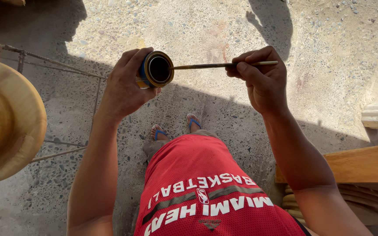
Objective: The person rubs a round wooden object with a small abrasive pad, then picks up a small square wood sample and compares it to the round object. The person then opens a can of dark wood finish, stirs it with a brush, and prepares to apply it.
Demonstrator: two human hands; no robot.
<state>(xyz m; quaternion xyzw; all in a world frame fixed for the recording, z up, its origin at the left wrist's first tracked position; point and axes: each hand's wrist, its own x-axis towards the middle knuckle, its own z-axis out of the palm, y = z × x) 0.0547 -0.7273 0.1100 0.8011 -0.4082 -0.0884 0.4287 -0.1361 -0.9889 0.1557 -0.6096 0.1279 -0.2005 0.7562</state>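
Red jersey cloth fills the bottom of the view, closest to the lens, with blue sandals on the speckled concrete floor beyond it. Held out above the floor, a small round tin lies tipped on its side in the left hand, whose fingers are clenched around its blue wall so the dark mouth faces right. The right hand pinches a thin stick-like brush level, its far end poking just inside the tin's rim. To my eye, this goes best with the tin kept steady and only slightly tipped, and the brush drawn against the rim to shed excess. A pale wooden bowl shape sits at the left, near a rope; wooden planks and stacked discs lie at the right.
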